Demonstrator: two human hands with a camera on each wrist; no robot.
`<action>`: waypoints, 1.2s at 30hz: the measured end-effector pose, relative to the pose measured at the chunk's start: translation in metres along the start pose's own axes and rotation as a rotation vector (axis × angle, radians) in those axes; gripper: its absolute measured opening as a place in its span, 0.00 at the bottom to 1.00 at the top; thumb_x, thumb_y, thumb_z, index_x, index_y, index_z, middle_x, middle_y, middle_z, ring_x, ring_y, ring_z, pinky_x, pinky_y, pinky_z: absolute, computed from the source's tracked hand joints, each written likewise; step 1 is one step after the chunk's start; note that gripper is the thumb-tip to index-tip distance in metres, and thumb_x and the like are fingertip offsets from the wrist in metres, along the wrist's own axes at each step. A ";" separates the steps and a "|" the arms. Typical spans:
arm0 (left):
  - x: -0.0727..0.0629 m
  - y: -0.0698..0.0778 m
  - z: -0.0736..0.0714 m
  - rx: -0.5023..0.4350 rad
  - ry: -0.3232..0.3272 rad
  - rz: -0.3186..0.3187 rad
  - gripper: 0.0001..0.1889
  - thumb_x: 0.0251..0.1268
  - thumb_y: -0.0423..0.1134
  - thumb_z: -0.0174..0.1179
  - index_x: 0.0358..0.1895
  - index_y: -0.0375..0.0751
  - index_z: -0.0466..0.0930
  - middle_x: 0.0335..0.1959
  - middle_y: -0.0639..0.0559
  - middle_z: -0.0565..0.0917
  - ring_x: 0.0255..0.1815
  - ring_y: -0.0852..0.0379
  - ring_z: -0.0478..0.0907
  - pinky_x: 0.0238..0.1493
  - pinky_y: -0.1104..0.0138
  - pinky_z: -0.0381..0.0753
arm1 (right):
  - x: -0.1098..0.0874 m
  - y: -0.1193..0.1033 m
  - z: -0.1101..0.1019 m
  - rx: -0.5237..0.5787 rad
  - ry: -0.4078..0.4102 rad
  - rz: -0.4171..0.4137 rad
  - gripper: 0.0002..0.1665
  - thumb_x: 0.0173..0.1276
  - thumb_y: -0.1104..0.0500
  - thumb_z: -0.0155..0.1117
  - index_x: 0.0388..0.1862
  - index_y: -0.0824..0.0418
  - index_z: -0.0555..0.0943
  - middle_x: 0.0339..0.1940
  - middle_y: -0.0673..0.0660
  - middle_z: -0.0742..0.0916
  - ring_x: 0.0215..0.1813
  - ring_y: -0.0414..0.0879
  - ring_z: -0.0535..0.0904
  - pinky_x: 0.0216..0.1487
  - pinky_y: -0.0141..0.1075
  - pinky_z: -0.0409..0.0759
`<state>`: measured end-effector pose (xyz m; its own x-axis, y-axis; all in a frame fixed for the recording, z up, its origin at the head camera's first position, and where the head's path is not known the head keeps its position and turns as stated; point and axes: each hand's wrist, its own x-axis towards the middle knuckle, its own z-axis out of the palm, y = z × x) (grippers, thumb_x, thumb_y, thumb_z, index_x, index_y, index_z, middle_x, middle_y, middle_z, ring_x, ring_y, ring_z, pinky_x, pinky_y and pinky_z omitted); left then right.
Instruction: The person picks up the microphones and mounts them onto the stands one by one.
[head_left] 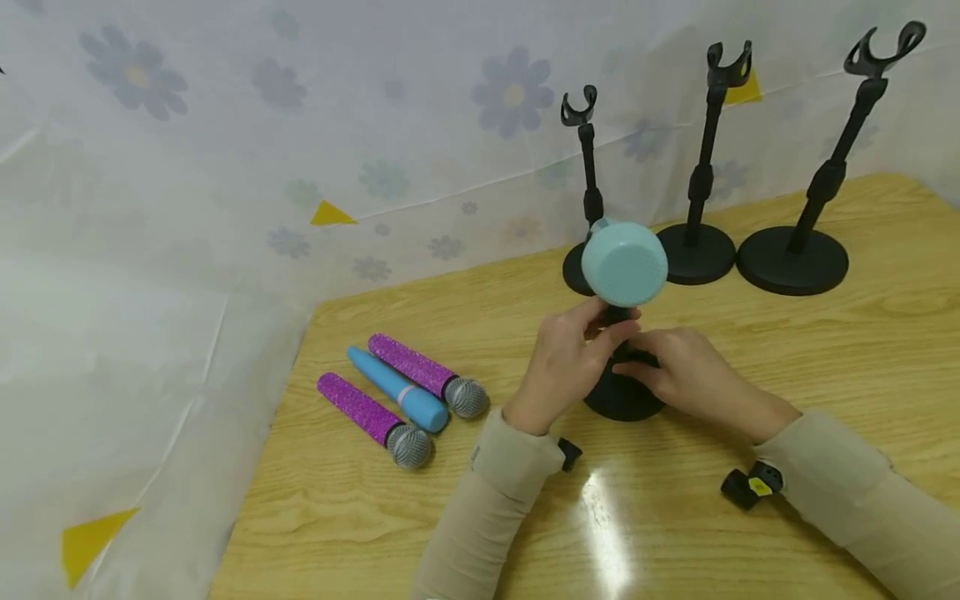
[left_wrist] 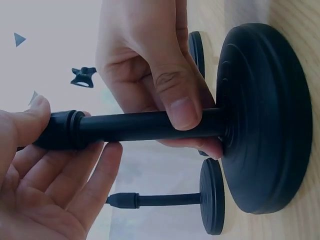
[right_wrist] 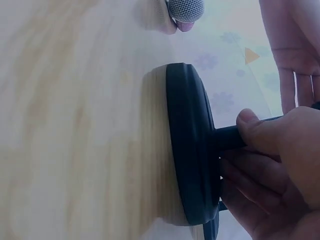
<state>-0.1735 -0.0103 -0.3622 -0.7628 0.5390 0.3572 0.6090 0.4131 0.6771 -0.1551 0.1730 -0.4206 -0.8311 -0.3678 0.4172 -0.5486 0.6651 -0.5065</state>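
Between both hands stands a black microphone stand (head_left: pixel 622 402) with a round base, its pole upright. A round, light teal, cup-shaped piece (head_left: pixel 625 262) with a small tab covers its top in the head view; what lies beneath that piece is hidden. My left hand (head_left: pixel 562 358) grips the stand's thick collar (left_wrist: pixel 62 131), thumb on one side and fingers on the other. Lower down, my right hand (head_left: pixel 690 375) pinches the thin pole (left_wrist: pixel 125 126) just above the base, its thumb (left_wrist: pixel 184 112) lying along the pole.
Behind, three more black stands (head_left: pixel 793 262) with open clips line the table's back edge. To the left lie two purple glittery microphones (head_left: pixel 360 408) with grey mesh heads, and a blue microphone-shaped piece (head_left: pixel 397 387) between them. A flowered sheet (head_left: pixel 420 108) hangs behind the wooden table (head_left: pixel 337 533).
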 end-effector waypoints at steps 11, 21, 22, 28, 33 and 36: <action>-0.005 -0.001 -0.002 0.051 -0.082 0.022 0.12 0.79 0.44 0.52 0.54 0.41 0.77 0.49 0.48 0.88 0.52 0.60 0.86 0.49 0.82 0.81 | -0.001 -0.005 -0.012 0.049 -0.161 0.007 0.17 0.67 0.65 0.68 0.55 0.67 0.82 0.50 0.63 0.89 0.51 0.58 0.87 0.50 0.52 0.86; -0.042 -0.002 0.009 0.630 -0.398 0.018 0.27 0.81 0.49 0.47 0.73 0.35 0.66 0.66 0.43 0.79 0.66 0.55 0.78 0.64 0.71 0.79 | -0.021 -0.018 -0.022 -0.179 -0.390 -0.029 0.32 0.66 0.54 0.72 0.61 0.73 0.79 0.66 0.76 0.77 0.63 0.69 0.79 0.56 0.56 0.84; -0.046 -0.001 0.011 0.701 -0.429 0.026 0.30 0.81 0.50 0.48 0.75 0.34 0.63 0.70 0.42 0.75 0.71 0.53 0.74 0.69 0.69 0.76 | -0.024 -0.021 -0.021 -0.211 -0.380 -0.042 0.32 0.66 0.53 0.72 0.61 0.73 0.79 0.65 0.76 0.77 0.63 0.69 0.79 0.56 0.55 0.84; -0.056 0.006 0.021 0.979 -0.497 0.070 0.30 0.80 0.53 0.49 0.73 0.36 0.67 0.75 0.43 0.70 0.77 0.54 0.67 0.77 0.69 0.66 | -0.031 -0.034 -0.014 -0.327 -0.292 -0.061 0.32 0.64 0.55 0.74 0.60 0.74 0.79 0.64 0.73 0.79 0.62 0.67 0.80 0.56 0.54 0.84; -0.060 0.009 0.030 1.070 -0.418 0.123 0.24 0.81 0.47 0.49 0.70 0.37 0.72 0.70 0.44 0.76 0.74 0.54 0.72 0.73 0.69 0.71 | -0.035 -0.041 -0.007 -0.395 -0.266 -0.067 0.30 0.65 0.55 0.73 0.59 0.74 0.80 0.63 0.72 0.80 0.63 0.64 0.80 0.58 0.52 0.84; -0.061 0.009 0.034 1.169 -0.365 0.193 0.20 0.82 0.42 0.47 0.68 0.38 0.75 0.66 0.45 0.80 0.70 0.55 0.76 0.69 0.70 0.75 | -0.035 -0.042 -0.005 -0.471 -0.248 -0.120 0.30 0.64 0.54 0.74 0.57 0.73 0.82 0.62 0.71 0.81 0.62 0.62 0.81 0.58 0.50 0.84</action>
<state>-0.1147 -0.0147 -0.3994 -0.6483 0.7590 0.0602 0.6760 0.6101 -0.4133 -0.1029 0.1616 -0.4099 -0.7928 -0.5636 0.2320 -0.5883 0.8071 -0.0496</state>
